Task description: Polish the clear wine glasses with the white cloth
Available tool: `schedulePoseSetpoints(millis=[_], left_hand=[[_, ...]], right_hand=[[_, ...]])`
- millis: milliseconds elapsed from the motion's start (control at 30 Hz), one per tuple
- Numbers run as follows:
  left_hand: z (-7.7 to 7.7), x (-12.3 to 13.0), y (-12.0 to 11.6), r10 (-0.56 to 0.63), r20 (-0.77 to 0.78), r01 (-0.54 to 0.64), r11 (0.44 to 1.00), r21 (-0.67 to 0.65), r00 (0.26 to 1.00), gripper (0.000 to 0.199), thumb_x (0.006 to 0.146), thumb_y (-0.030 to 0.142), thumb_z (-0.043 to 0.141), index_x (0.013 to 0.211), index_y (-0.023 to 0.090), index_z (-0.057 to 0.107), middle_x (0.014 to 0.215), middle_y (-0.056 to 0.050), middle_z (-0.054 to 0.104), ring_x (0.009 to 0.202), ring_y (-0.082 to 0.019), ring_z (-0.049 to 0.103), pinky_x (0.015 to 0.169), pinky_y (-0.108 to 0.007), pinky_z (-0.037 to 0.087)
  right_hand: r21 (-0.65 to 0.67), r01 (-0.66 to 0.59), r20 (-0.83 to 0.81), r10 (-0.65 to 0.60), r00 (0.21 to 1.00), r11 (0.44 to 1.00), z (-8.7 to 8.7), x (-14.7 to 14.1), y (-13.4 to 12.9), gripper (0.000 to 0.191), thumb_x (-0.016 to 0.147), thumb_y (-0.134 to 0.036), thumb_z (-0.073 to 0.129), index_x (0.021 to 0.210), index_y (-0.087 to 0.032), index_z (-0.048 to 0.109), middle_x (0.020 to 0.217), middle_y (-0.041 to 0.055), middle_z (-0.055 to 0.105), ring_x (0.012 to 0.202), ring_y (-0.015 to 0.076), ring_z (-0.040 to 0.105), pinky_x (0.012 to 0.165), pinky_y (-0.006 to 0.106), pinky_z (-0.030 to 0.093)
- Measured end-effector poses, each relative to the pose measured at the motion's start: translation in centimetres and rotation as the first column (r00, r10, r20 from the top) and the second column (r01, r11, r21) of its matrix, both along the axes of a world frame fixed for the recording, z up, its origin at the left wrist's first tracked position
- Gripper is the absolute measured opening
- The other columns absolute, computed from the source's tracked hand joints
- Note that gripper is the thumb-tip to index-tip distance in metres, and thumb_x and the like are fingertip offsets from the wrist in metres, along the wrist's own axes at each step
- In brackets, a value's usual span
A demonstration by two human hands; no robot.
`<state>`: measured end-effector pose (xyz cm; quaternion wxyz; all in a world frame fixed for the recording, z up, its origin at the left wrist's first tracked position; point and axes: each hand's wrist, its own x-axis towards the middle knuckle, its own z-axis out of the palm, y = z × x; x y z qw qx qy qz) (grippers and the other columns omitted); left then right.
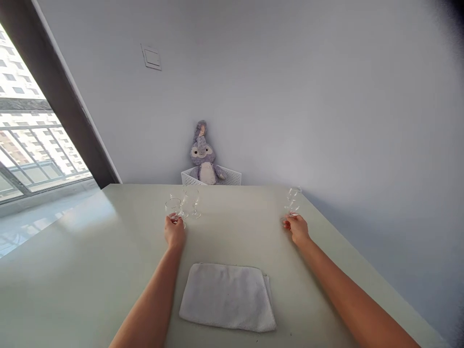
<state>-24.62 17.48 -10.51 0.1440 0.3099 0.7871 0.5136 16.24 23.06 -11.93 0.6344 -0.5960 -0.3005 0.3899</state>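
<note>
One glass (173,206) left of centre was in the left hand (174,232), held low, probably for steadiness; the right hand (298,229) apparently gripped a blurred glass (292,206) right of centre, beyond the lower-centre cloth (227,297).

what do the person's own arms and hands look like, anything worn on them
Both the left hand and right hand are ungloved. The left forearm and right forearm show no sleeves, watch or bracelet. Rings would be too small to tell.
</note>
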Motion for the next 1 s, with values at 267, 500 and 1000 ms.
schedulePoseSetpoints(millis=[267, 500, 1000], left_hand=[[-0.1, -0.1, 0.2, 0.005, 0.009, -0.005, 1.000, -0.010, 1.000, 0.029, 0.074, 0.027, 0.048, 0.103, 0.025, 0.046, 0.082, 0.000, 0.058, 0.069, -0.014, 0.053, 0.061, -0.025, 0.038], [-0.2, 0.0, 0.4, 0.008, 0.003, -0.008, 1.000, -0.012, 1.000, 0.031, 0.074, 0.026, 0.048, 0.105, 0.023, 0.045, 0.081, -0.001, 0.057, 0.072, -0.014, 0.054, 0.063, -0.025, 0.038], [-0.3, 0.0, 0.3, 0.018, 0.016, -0.018, 1.000, 0.007, 1.000, 0.039, 0.074, 0.025, 0.048, 0.112, 0.020, 0.039, 0.084, -0.003, 0.058, 0.074, -0.016, 0.056, 0.067, -0.028, 0.039]], right_hand=[[-0.007, -0.356, 0.099, 0.355, 0.929, 0.934, 0.0, -10.6, -3.1, 0.029, 0.058, -0.031, 0.063, 0.081, -0.015, 0.057, 0.062, -0.0020, 0.056, 0.046, 0.0082, 0.050, 0.040, 0.020, 0.041], [-0.035, -0.669, 0.120, 0.668, 0.735, 0.742, 0.5, -22.6, -4.2, 0.017, 0.064, -0.022, 0.060, 0.080, -0.017, 0.060, 0.064, -0.0015, 0.057, 0.047, 0.0099, 0.052, 0.043, 0.023, 0.045], [0.035, -0.754, 0.112, 0.747, 0.655, 0.656, 0.8, -29.8, -3.2, 0.037, 0.064, -0.014, 0.059, 0.101, -0.021, 0.057, 0.105, 0.0031, 0.058, 0.067, 0.0094, 0.059, 0.062, 0.023, 0.049]])
